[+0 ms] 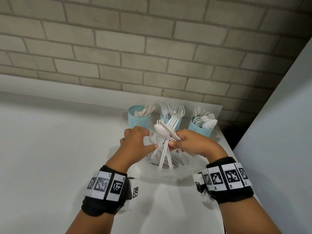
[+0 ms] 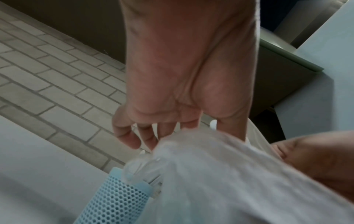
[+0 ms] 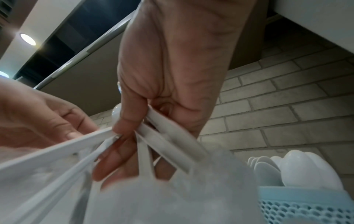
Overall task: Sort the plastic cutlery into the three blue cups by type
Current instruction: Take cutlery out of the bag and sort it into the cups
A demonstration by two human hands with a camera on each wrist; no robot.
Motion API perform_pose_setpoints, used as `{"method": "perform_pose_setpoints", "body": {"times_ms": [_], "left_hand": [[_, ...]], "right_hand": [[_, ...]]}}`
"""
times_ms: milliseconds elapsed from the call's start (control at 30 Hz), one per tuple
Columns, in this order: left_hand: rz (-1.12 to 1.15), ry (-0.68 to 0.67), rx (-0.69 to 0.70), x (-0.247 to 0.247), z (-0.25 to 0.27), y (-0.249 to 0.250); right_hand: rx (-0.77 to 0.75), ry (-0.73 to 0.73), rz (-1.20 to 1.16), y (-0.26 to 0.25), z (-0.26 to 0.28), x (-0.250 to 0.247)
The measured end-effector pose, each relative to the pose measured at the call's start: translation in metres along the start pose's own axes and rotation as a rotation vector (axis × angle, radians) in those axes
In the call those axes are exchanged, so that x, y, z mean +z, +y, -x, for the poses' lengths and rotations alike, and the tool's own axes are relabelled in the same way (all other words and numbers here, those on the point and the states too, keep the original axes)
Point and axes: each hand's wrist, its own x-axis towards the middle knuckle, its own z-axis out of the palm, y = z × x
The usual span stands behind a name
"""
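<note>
Three blue mesh cups stand at the back of the white table: the left cup (image 1: 139, 119) holds knives, the middle cup (image 1: 178, 123) forks, the right cup (image 1: 199, 130) spoons. In front of them my right hand (image 1: 175, 141) grips a mixed bundle of white cutlery (image 1: 164, 154) by the handles, with a spoon (image 1: 160, 130) and fork heads sticking up. My left hand (image 1: 150, 141) pinches one fork (image 1: 152, 134) at the bundle's left side. The right wrist view shows my right hand (image 3: 122, 141) wrapped round several handles (image 3: 164, 136). Under both hands lies a clear plastic bag (image 1: 168, 174).
A brick wall (image 1: 152, 48) rises just behind the cups. A white panel (image 1: 278, 115) closes the right side, with the table's right edge (image 1: 226, 142) near the spoon cup. A small printed marker (image 1: 135, 192) lies on the table (image 1: 50, 149) by my left wrist.
</note>
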Motion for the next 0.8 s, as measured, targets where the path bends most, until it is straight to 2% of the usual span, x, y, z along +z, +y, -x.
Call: {"method": "perform_pose_setpoints", "body": {"times_ms": [100,233,333,467,567,800], "left_hand": [[0.097,0.035,0.045,0.006,0.000,0.004],[0.186,0.155,0.128,0.016,-0.004,0.014],[0.402,0.072,0.203,0.025,-0.008,0.023],[0.609,-0.007,0.153,0.035,-0.015,0.028],[0.736,-0.025,0.115,0.036,-0.016,0.030],[0.844,-0.114,0.016,0.037,-0.017,0.024]], "right_hand": [[-0.055,0.029,-0.104,-0.001,0.001,-0.002],[-0.119,0.075,-0.242,-0.001,-0.001,-0.001],[-0.126,0.157,-0.347,-0.002,-0.006,0.002],[-0.087,0.249,-0.558,-0.005,-0.014,0.008],[-0.059,0.261,-0.677,-0.009,-0.020,0.015],[-0.011,0.298,-0.599,-0.013,-0.032,0.025]]}}
